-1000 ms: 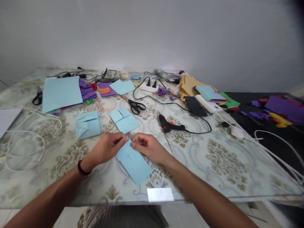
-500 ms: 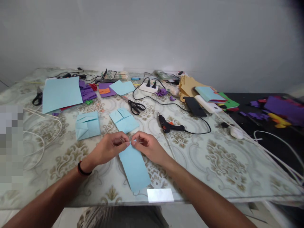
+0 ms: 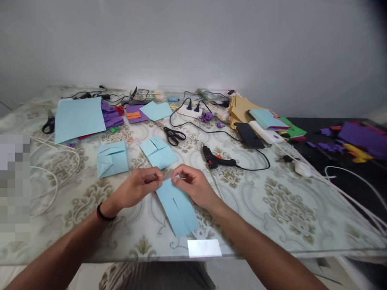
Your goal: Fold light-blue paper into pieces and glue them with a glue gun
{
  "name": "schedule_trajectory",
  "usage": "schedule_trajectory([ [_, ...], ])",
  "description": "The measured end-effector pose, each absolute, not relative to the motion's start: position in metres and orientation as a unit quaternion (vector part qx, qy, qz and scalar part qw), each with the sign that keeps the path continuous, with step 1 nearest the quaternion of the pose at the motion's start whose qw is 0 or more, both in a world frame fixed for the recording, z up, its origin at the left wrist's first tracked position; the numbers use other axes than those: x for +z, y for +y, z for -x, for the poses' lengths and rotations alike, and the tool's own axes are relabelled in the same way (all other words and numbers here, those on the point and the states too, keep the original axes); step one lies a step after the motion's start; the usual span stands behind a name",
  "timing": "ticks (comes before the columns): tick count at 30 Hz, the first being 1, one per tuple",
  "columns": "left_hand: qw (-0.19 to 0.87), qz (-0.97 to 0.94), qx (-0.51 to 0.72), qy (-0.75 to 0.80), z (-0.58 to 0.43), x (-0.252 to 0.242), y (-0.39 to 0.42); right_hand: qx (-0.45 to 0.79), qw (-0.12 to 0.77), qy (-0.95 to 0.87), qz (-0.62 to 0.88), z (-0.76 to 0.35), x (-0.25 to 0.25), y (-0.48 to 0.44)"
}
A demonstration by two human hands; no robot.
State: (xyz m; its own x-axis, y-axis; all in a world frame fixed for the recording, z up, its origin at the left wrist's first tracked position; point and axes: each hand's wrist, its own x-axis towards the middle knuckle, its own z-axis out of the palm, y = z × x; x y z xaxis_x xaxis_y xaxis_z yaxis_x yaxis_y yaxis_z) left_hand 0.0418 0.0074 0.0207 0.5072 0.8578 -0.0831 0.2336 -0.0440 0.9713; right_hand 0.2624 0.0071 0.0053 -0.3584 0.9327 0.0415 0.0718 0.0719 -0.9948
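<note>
A light blue folded paper slants toward the table's front edge, with a short dark slit line at its middle. My left hand pinches its upper left corner between thumb and fingers. At the upper right corner, my right hand grips the same paper in a pinch. Just beyond my hands lies a folded blue paper piece with creased flaps. Another folded blue piece rests to the left of it.
Black-handled scissors and a hot glue gun lie past my hands. A power strip with cords stands behind. Blue sheets are at the back left, a black phone at the right. A white rectangle lies near the front edge.
My hands have drawn slightly apart along the paper's top edge. The paper has shifted a little to the right, and a slit line now shows on it.
</note>
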Motion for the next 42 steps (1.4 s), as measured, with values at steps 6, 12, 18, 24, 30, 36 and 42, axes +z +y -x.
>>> schedule_trajectory([
  [6,0.577,-0.644,0.292,0.409,-0.035,0.021,0.013,0.538,0.404,-0.612,0.416,-0.27,0.004,0.014],
  [12,0.531,-0.659,0.303,0.439,-0.039,0.02,0.012,0.581,0.302,-0.656,0.374,-0.268,0.004,0.009],
  [18,0.571,-0.66,0.254,0.416,-0.049,0.019,0.005,0.578,0.306,-0.655,0.378,-0.261,0.004,0.003],
  [24,0.586,-0.642,0.288,0.401,-0.053,0.015,0.003,0.569,0.313,-0.651,0.395,-0.258,0.001,0.002],
  [30,0.557,-0.635,0.317,0.432,-0.049,0.018,0.006,0.545,0.34,-0.656,0.397,-0.258,0.005,0.002],
  [36,0.563,-0.627,0.325,0.429,-0.044,0.017,0.008,0.553,0.355,-0.637,0.403,-0.261,0.002,0.004],
  [42,0.575,-0.63,0.311,0.42,-0.052,0.015,0.003,0.544,0.342,-0.656,0.395,-0.257,0.002,0.002],
])
